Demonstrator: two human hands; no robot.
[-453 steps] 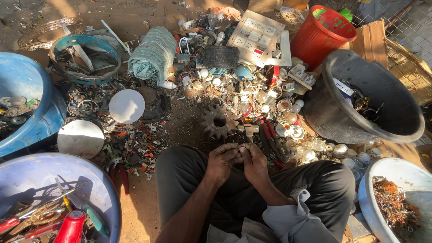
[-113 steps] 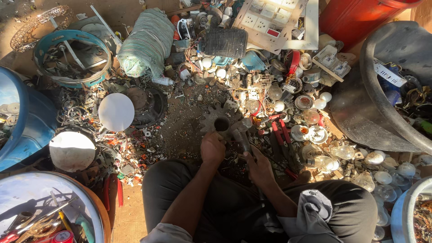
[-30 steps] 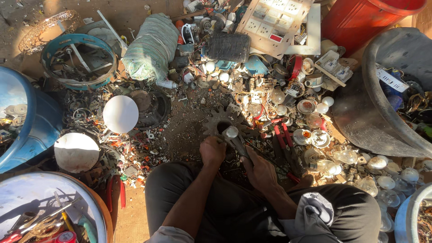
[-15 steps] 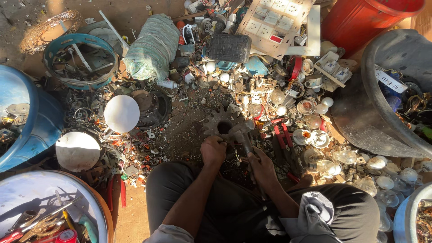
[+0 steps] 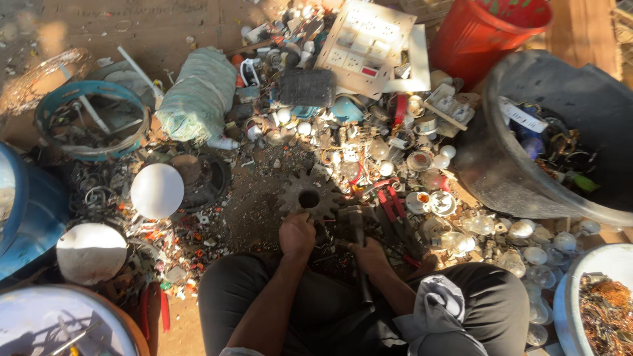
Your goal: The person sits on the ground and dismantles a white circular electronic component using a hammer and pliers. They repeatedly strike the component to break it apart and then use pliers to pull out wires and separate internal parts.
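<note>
You are sitting in an open-air scrap-sorting yard. Dirt ground (image 5: pixel 165 26) around you is heaped with bulbs (image 5: pixel 527 231), a gear (image 5: pixel 308 194), and tubs (image 5: pixel 567 99) of salvaged parts.

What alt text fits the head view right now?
A seated person's left hand rests by a toothed metal gear on the ground while the right hand grips a hammer. Scrap bulbs, switch panels and tubs surround them.

Red bucket (image 5: pixel 491 29), black tub (image 5: pixel 527 178) (scrap inside), white globe (image 5: pixel 157 190).
</note>
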